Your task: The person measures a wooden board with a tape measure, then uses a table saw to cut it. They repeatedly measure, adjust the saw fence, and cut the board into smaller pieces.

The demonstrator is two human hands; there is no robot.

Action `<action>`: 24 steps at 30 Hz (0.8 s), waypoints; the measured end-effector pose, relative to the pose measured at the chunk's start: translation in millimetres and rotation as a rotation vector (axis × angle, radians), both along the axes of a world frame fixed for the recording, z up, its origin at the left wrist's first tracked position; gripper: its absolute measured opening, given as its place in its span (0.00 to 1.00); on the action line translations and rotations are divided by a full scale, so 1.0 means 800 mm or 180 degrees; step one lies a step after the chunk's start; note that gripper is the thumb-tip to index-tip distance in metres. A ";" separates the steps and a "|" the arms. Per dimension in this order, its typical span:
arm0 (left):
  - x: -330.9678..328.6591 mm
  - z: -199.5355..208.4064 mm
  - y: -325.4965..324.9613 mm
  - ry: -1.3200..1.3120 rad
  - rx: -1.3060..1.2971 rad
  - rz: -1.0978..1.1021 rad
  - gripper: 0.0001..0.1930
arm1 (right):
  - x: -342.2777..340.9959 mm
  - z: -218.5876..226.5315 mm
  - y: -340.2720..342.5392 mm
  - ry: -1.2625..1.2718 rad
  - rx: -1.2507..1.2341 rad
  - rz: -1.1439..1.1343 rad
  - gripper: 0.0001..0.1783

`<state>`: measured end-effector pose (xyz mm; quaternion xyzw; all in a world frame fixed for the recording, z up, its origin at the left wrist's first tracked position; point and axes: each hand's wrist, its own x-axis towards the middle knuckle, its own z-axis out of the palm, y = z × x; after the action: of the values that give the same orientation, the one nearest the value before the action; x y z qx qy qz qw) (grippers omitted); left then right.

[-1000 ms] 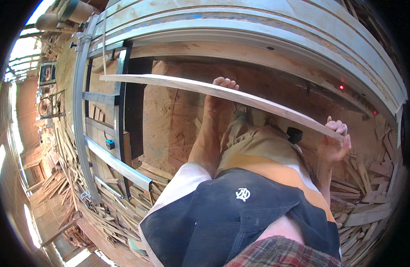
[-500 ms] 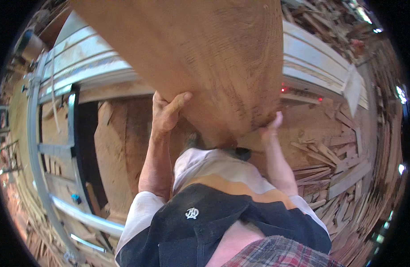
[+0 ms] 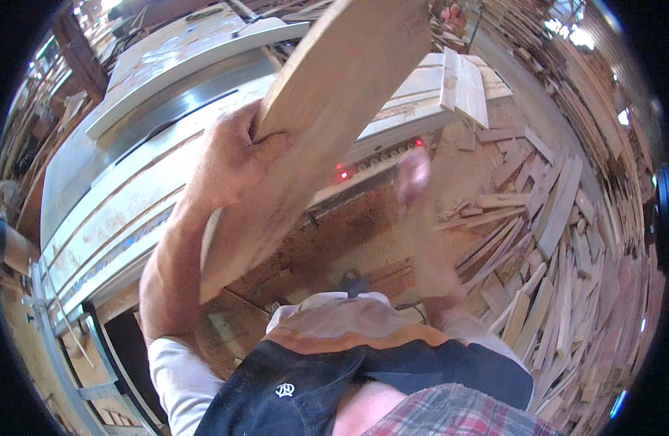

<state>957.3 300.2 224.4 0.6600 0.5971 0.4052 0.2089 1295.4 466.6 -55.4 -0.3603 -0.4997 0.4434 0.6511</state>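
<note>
Currently, the board (image 3: 349, 80) is in the left hand (image 3: 236, 163), raised at a slant in front of the worktop (image 3: 124, 196). Its upper end passes out of view at the top; its lower part runs down to the left, behind the forearm. Whether it touches the worktop's near edge cannot be determined from this angle.

The left hand is clasped firmly on the board's left edge, part of it lying across the broad face. The right hand (image 3: 414, 178) is off the board, raised to the right of it and clear of its face. It is blurred by motion; no object is seen in it, and whether the fingers are spread or curled cannot be told.

The worktop is pale and grooved lengthwise, with a long pale rail (image 3: 175, 73) lying across its far part. Short planks (image 3: 469, 91) lie at its right end. Two red lights (image 3: 342, 174) show below the near edge, between the board and the right hand.

On the floor (image 3: 363, 232), to the right, offcuts (image 3: 560, 207) are heaped in disorder, pointing in various directions. A metal frame (image 3: 98, 392) stands at the lower left.
</note>
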 end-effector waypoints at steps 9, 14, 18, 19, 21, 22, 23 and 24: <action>0.108 0.035 0.133 0.1434 0.0308 -0.0948 0.26 | 0.191 0.201 0.186 -0.2194 0.1702 -0.0347 0.42; 0.094 0.046 0.231 0.1420 0.0345 -0.1293 0.37 | 0.191 0.119 0.246 -0.1508 -0.0107 -0.0093 0.19; 0.063 0.034 0.330 0.1675 0.0589 -0.1447 0.37 | 0.166 0.067 0.296 -0.1596 0.0412 -0.0568 0.16; 0.051 0.030 0.353 0.1668 0.0690 -0.1402 0.36 | 0.156 0.059 0.308 -0.1359 0.0361 -0.0397 0.16; 0.027 0.018 0.400 0.1687 0.0451 -0.1266 0.35 | 0.135 0.044 0.329 -0.1028 0.0276 -0.0090 0.20; 0.016 0.015 0.424 0.1690 0.0438 -0.1234 0.35 | 0.123 0.040 0.339 -0.0924 0.0252 -0.0038 0.21; 0.001 0.011 0.452 0.1671 0.0415 -0.1209 0.34 | 0.107 0.037 0.351 -0.0953 0.0241 -0.0165 0.22; -0.011 0.004 0.477 0.1632 0.0386 -0.1202 0.34 | 0.097 0.039 0.362 -0.1020 -0.0036 -0.0388 0.23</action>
<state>948.3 681.8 227.5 0.8509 0.4721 0.2146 0.0834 1373.2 756.3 -24.5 -0.4597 -0.5718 0.3427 0.5867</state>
